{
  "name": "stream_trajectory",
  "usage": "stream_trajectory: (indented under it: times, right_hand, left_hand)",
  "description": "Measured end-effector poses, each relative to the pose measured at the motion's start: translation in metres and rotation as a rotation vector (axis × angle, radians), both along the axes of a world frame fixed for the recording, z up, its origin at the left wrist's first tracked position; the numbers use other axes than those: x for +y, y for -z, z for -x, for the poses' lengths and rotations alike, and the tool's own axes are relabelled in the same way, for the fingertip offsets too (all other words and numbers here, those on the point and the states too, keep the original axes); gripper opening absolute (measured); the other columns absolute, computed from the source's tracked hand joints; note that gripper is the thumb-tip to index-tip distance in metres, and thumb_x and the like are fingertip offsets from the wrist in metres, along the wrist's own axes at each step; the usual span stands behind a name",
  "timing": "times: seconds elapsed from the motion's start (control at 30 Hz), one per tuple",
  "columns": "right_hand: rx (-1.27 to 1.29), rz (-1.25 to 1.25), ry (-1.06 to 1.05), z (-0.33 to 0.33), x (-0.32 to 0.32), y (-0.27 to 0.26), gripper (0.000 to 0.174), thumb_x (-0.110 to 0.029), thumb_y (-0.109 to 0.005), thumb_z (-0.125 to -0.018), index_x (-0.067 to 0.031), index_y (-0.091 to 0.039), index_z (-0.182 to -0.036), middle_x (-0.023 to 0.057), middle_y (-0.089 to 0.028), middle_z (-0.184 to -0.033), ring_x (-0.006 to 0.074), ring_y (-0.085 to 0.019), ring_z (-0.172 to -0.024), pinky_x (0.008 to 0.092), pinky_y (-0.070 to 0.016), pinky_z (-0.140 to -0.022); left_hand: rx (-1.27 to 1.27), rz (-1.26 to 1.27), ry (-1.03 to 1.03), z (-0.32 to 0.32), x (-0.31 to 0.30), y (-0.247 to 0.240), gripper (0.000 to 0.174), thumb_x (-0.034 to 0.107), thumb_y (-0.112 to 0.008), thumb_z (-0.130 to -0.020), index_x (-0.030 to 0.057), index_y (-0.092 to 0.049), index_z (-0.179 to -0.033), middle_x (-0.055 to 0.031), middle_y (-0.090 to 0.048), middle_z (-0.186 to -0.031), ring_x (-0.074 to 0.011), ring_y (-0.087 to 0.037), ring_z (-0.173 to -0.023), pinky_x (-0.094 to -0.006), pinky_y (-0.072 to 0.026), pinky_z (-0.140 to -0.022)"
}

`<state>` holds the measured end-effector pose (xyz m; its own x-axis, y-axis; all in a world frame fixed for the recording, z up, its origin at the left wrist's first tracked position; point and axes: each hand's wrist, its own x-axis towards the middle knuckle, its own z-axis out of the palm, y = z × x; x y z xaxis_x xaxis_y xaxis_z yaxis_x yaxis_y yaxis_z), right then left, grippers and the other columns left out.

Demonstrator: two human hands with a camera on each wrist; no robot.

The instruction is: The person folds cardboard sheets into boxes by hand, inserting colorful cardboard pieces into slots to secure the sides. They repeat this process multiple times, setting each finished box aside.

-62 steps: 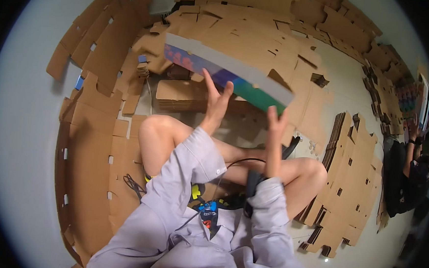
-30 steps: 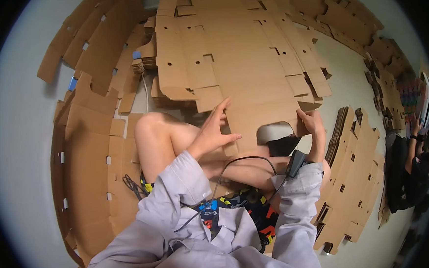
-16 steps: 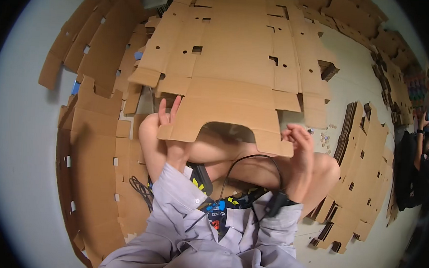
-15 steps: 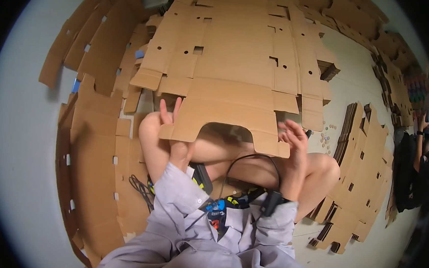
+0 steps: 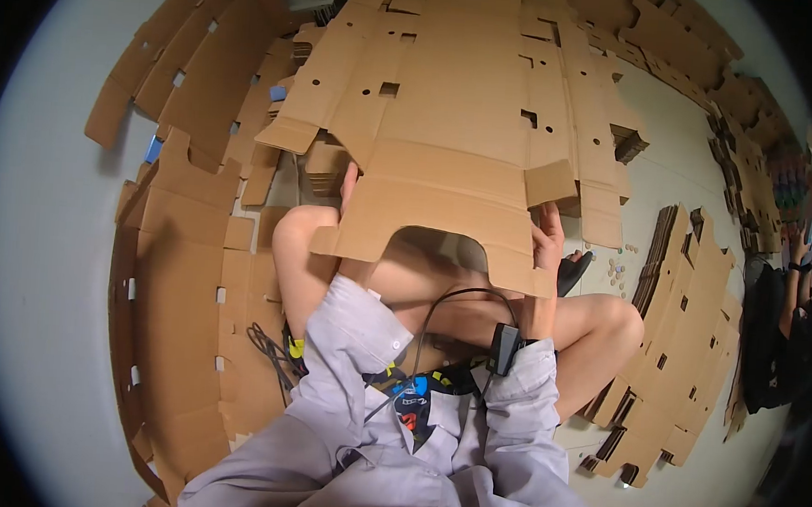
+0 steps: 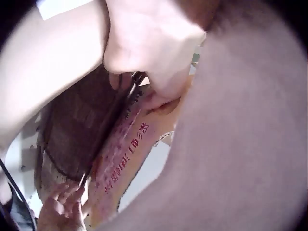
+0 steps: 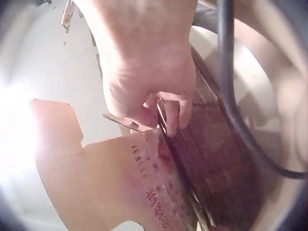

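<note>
A large flat cardboard box blank (image 5: 453, 98) with slots and round holes spreads out before me, its near end flap with a curved cutout over my legs. My left hand (image 5: 349, 183) is mostly hidden under the flap's left side. In the left wrist view the left hand (image 6: 149, 48) has curled fingers at the blank's fold, beside red printing on the underside. Under the right side, my right hand (image 5: 548, 244) grips the blank; in the right wrist view the right hand (image 7: 149, 82) pinches its folded edge. A small side tab (image 5: 552, 182) stands raised above that hand.
Stacked cardboard blanks (image 5: 671, 335) lie on the floor at right, near small scattered discs (image 5: 617, 271). More cardboard (image 5: 179, 314) leans along the left wall. A dark cable (image 5: 440, 302) loops over my crossed legs. Another person (image 5: 778, 323) sits at far right.
A long colour-printed piece at both hands two seconds ago is out of sight. The hands have since gone to the blank's near flap and under its sides; the right tab has risen.
</note>
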<state>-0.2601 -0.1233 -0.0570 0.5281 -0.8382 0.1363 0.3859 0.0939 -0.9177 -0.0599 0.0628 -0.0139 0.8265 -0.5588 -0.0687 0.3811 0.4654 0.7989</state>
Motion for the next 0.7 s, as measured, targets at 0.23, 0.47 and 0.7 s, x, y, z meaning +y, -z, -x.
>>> stream_trajectory:
  times: [0.23,0.47,0.7]
  right_hand:
    - [0.124,-0.065,0.15,-0.012,0.012,-0.029,0.058,-0.011,-0.056,-0.09,-0.0035,-0.031,-0.143,0.0091,-0.051,-0.124,0.0158,-0.056,-0.102,0.0286,-0.0474,-0.089]
    - [0.196,0.19,0.353,-0.006,0.018,-0.038,0.023,-0.016,-0.066,-0.088,-0.0015,-0.058,-0.105,-0.0022,-0.057,-0.088,0.0049,-0.048,-0.076,0.0203,-0.0401,-0.067]
    - [0.236,0.237,0.387,-0.021,0.006,-0.051,0.025,-0.02,-0.061,-0.092,0.0027,-0.059,-0.101,-0.0004,-0.059,-0.085,0.0067,-0.05,-0.075,0.0221,-0.0415,-0.066]
  left_hand:
    - [-0.681,-0.212,-0.126,-0.02,-0.01,0.019,0.04,0.014,-0.052,-0.094,0.0014,-0.041,-0.131,-0.0157,-0.053,-0.129,-0.0227,-0.055,-0.112,-0.0311,-0.048,-0.091]
    - [-0.506,-0.217,-0.123,-0.005,-0.012,-0.004,0.023,0.021,-0.062,-0.091,-0.0014,-0.057,-0.086,-0.0048,-0.062,-0.082,-0.0079,-0.052,-0.073,-0.0207,-0.04,-0.061]
    - [-0.501,-0.132,-0.169,-0.013,-0.044,-0.01,0.036,0.033,-0.055,-0.095,0.0002,-0.056,-0.079,0.0006,-0.05,-0.075,-0.0081,-0.04,-0.068,-0.0251,-0.0349,-0.059]
